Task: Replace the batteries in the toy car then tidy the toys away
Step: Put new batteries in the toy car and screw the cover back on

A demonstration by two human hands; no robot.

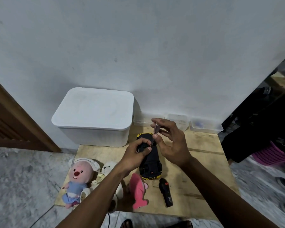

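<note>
A black toy car with yellow trim lies upside down on a plywood board. My left hand rests on the car's underside, fingers curled onto it near its middle. Just above the car, my right hand pinches a small screwdriver between thumb and fingertips, its tip pointing down at the underside. A black remote control lies to the right of the car's near end. A pink plush beaver, a white plush bear and a pink plush fish lie at the board's near left.
A white lidded storage bin stands against the wall behind the board. Clear plastic containers line the wall at the right. A wooden door frame is at the left, a pink basket at the right. A cable runs across the floor.
</note>
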